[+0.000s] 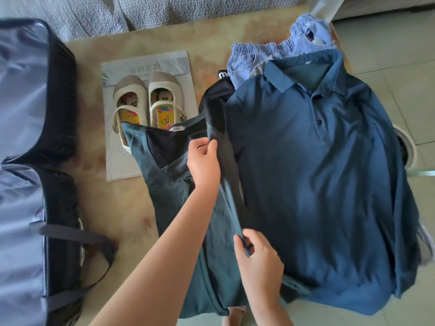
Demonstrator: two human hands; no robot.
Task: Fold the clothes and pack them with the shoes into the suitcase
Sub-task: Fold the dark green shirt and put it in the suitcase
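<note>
An open suitcase (23,95) is seen at the left, cut off by the frame edge, so only its pale lilac lining, dark ribbed rim and black straps can be made out. It lies on a beige marbled surface (131,220), on which all the clothes are spread. A blue polo shirt (317,184) is laid flat at the right, with its far sleeve lost over the surface edge. Beside it lies a dark green garment (169,184), whose long folded edge is raised. A neck label is visible on it but too small to be read. Pale blue denim shorts (247,57) are half hidden beneath the polo collar. A black garment (216,97) is mostly covered, and only a white "m" can be read on it. A grey printed sheet (146,64) bears upside-down, blurred writing. On it a pair of cream shoes (146,100) is set, their heels covered by the green garment. The upper part of the raised edge is pinched by the left hand (203,163), and the lower part by the right hand (259,260).
</note>
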